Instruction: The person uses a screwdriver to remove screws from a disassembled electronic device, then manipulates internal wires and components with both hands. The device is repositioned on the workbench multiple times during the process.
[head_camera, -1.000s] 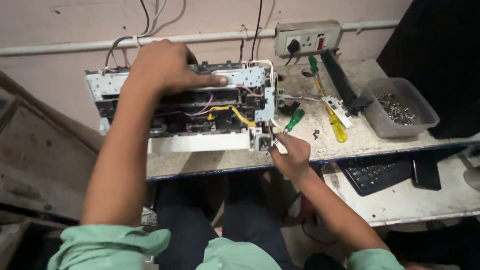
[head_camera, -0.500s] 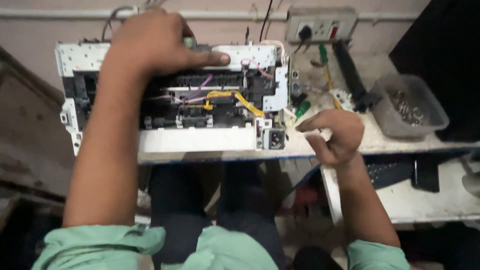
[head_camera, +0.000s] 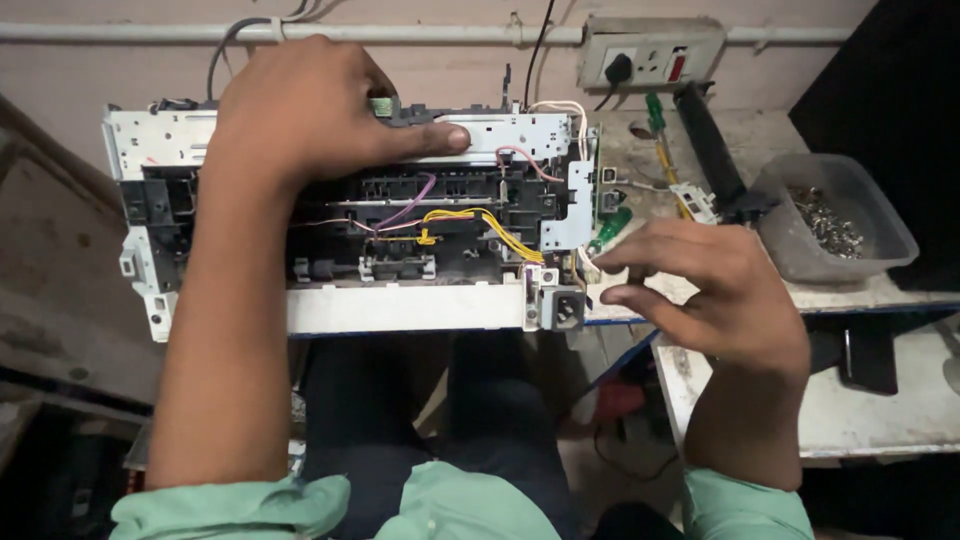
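An opened printer chassis (head_camera: 480, 180) lies on the workbench, showing metal frame, black parts and yellow and purple wires. My left hand (head_camera: 310, 110) lies over its top rear edge and grips it, thumb stretched along the metal bar. My right hand (head_camera: 710, 290) hovers just right of the chassis, near the power inlet (head_camera: 563, 308) at its front right corner. Its fingers are curled and apart, and I see nothing between them. A green-handled screwdriver (head_camera: 612, 225) lies just above its fingertips.
A grey plastic tub of screws (head_camera: 880, 250) stands at the right of the bench (head_camera: 900, 292). A black roller (head_camera: 712, 150) and a second screwdriver (head_camera: 662, 140) lie behind my right hand. A socket strip (head_camera: 650, 50) is on the wall. A lower white shelf (head_camera: 880, 410) sits at the right.
My right hand has drawn away from the chassis's front right corner, moving right and slightly up. My left hand stays on top of the chassis. The view has shifted closer.
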